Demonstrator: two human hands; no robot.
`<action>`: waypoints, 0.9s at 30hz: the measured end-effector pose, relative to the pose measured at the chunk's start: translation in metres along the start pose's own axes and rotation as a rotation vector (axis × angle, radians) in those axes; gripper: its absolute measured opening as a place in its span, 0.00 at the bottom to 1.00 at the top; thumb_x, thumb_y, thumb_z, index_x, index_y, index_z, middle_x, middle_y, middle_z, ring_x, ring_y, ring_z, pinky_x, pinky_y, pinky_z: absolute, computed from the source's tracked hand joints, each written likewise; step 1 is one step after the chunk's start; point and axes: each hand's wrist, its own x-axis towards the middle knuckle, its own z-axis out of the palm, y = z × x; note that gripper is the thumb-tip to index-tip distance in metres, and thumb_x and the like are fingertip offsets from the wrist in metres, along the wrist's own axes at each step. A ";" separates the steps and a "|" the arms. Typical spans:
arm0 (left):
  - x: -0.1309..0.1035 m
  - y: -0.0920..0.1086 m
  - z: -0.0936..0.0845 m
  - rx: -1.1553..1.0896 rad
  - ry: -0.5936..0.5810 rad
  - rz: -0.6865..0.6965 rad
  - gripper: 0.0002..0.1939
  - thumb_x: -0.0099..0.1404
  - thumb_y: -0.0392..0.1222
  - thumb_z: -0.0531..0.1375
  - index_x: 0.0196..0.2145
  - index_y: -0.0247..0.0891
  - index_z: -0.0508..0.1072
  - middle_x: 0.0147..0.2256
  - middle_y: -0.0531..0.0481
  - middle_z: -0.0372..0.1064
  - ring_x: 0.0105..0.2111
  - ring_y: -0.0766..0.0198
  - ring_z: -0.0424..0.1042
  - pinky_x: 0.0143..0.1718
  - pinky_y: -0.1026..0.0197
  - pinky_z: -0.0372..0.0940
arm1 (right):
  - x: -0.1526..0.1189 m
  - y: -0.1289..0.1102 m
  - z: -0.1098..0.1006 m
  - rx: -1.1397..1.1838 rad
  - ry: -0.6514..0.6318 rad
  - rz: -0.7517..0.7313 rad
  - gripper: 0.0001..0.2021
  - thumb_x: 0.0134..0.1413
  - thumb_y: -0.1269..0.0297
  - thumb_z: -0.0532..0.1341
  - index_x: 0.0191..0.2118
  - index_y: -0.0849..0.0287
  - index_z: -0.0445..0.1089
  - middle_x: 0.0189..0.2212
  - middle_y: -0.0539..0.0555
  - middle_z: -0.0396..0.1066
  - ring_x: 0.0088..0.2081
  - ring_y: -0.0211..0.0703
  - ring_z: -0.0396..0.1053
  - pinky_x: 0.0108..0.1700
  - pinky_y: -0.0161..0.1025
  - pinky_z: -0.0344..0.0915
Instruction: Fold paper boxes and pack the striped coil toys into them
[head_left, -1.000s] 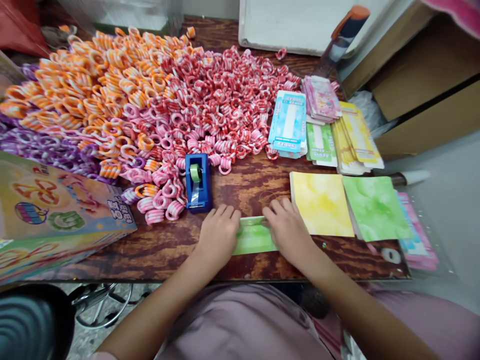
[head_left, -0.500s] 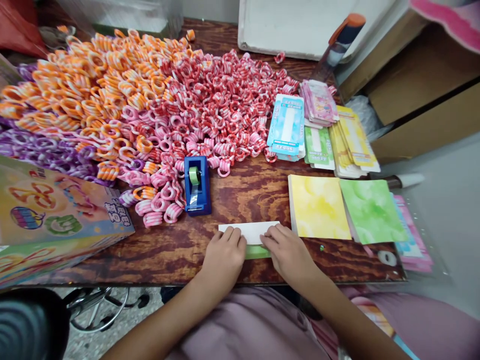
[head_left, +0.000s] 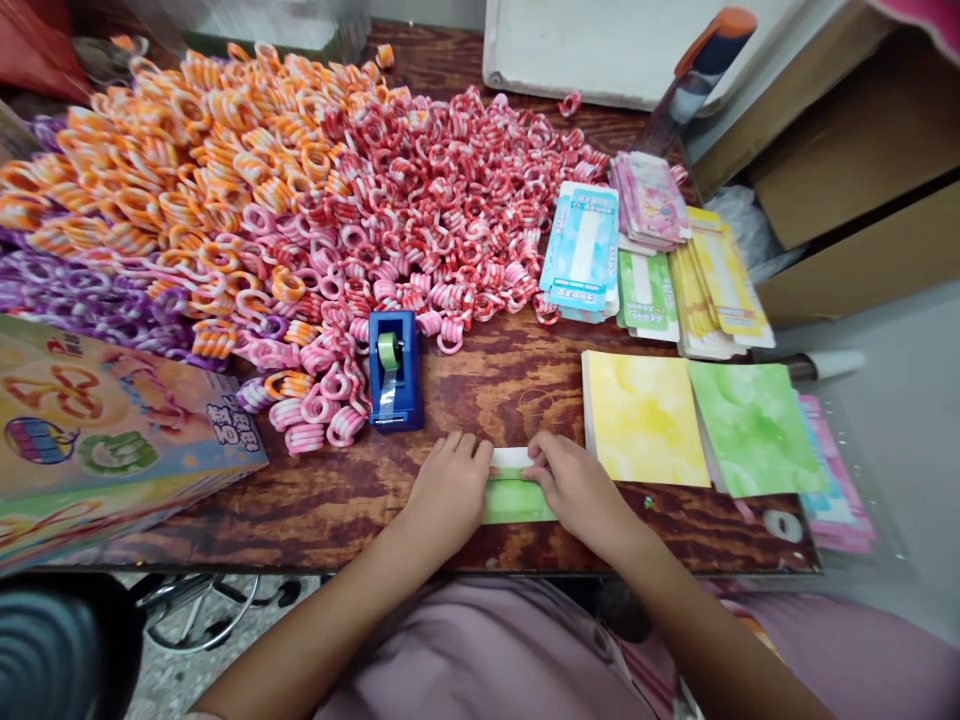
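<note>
A moment ago, a wide white flap covered most of the paper [head_left: 519, 502]; now just a thin white strip shows along the top, with more green below. The left hand [head_left: 450, 495] hides the paper's left end, and the right hand [head_left: 576, 492] covers some of the right. The paper lies flat on the bench [head_left: 487, 385], between the hands and touching both. The left fingers bend over it, but I can't tell if they grip. The right finger and thumb are nearly together, pinching it.
</note>
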 end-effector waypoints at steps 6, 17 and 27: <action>0.007 -0.002 0.002 -0.035 -0.015 -0.032 0.08 0.74 0.34 0.55 0.43 0.35 0.75 0.43 0.38 0.74 0.46 0.44 0.72 0.46 0.46 0.67 | 0.009 -0.007 0.002 -0.039 -0.054 0.081 0.11 0.58 0.77 0.68 0.34 0.56 0.67 0.30 0.52 0.76 0.34 0.48 0.75 0.35 0.39 0.63; -0.009 -0.010 -0.004 -0.283 0.204 -0.093 0.08 0.72 0.32 0.53 0.35 0.39 0.69 0.35 0.43 0.75 0.37 0.52 0.75 0.38 0.55 0.67 | -0.053 -0.039 0.028 0.094 0.690 0.166 0.15 0.66 0.63 0.64 0.54 0.59 0.65 0.55 0.66 0.64 0.57 0.60 0.64 0.58 0.57 0.65; -0.051 0.006 -0.005 -0.609 0.592 -0.199 0.09 0.77 0.38 0.51 0.37 0.42 0.65 0.27 0.55 0.69 0.24 0.64 0.71 0.25 0.66 0.65 | -0.065 -0.062 0.046 1.335 0.743 0.642 0.32 0.53 0.50 0.73 0.58 0.51 0.61 0.58 0.61 0.72 0.56 0.51 0.74 0.56 0.48 0.72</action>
